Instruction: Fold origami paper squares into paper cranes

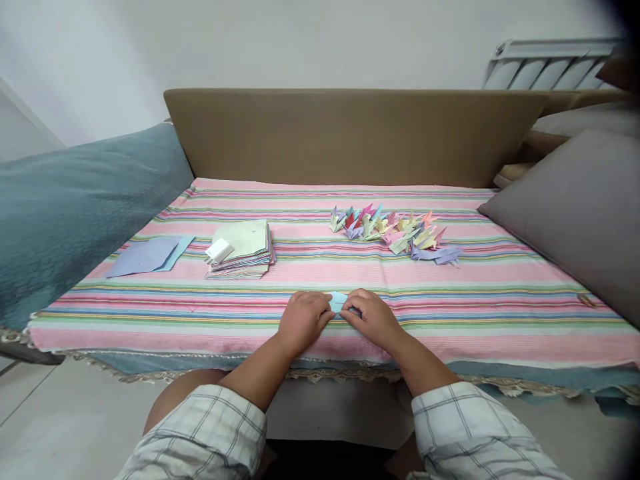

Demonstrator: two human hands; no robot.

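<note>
A small light-blue piece of folded paper (338,301) lies near the front of the striped cloth, between my two hands. My left hand (306,319) is closed on its left end, with the thumb and fingers drawn together there. On the right end, my right hand (371,316) pinches the paper between thumb and curled fingers. Only the middle of the paper shows; its ends are covered by my fingers. Beyond my right hand sits a cluster of several folded paper cranes (395,230) in many colours.
A stack of square paper (245,250) bears a small white block (219,251). Purple and blue sheets (143,258) lie at the left. A grey cushion (575,207) stands at the right, a brown backrest (350,137) behind. A small brown object (587,301) lies near the cushion.
</note>
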